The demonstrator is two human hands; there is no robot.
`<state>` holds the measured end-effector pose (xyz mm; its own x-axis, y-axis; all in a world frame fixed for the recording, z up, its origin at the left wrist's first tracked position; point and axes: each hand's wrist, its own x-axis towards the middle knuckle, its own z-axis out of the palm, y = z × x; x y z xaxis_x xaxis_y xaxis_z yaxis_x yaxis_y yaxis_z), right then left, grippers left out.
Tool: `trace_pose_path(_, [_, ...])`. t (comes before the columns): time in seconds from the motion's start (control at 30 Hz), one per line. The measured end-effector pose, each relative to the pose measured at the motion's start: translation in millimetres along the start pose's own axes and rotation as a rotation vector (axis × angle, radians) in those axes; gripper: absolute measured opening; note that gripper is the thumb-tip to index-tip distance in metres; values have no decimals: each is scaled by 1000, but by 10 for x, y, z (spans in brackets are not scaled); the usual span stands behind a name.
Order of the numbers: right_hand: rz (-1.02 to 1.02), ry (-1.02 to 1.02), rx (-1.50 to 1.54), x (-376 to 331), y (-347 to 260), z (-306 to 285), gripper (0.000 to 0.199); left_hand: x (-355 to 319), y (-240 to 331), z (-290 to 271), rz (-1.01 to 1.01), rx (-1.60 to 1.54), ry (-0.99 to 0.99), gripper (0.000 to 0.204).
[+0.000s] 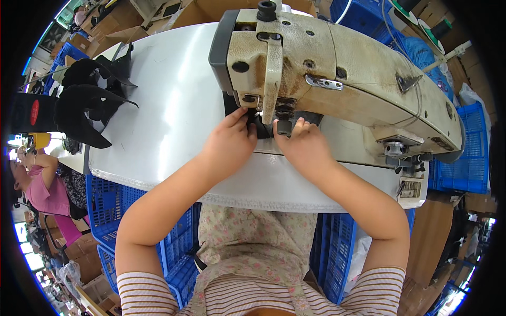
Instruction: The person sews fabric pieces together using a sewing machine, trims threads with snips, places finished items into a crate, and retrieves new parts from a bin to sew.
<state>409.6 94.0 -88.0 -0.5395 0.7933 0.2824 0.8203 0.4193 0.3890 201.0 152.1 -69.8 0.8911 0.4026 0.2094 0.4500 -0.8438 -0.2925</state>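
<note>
A worn cream sewing machine point(321, 68) stands on a white table point(179, 95). Under its needle area lies a piece of black fabric point(262, 129), mostly hidden by the machine head and my hands. My left hand point(232, 141) is at the left of the needle, with bent fingers and thumb closed on the fabric's left side. On the other side, my right hand point(303, 143) has curled fingers at the fabric's right part, close beside the dark round knob point(284, 126). Its fingertips are partly hidden behind that knob.
Black curved fabric pieces point(89, 100) hang at the table's left end. Blue plastic crates point(464, 150) stand to the right, with more below the table. Thread cones point(435, 31) are at the far right. A person in pink point(47, 184) sits at the left.
</note>
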Motion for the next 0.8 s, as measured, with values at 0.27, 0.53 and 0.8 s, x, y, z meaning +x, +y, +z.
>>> trace_pose_path(0.27, [-108,-76,-60,-94,10,-82,46,9,-193,3,-27,-207,109,15])
trace_pose_path(0.53, [-77,20,52,-110,1,-92,38,28,-285,-32,48,-203,106,12])
trace_pose_path(0.8, [-85,54,97,-51,46,-111,29,-71,-161,108,-34,-212,217,16])
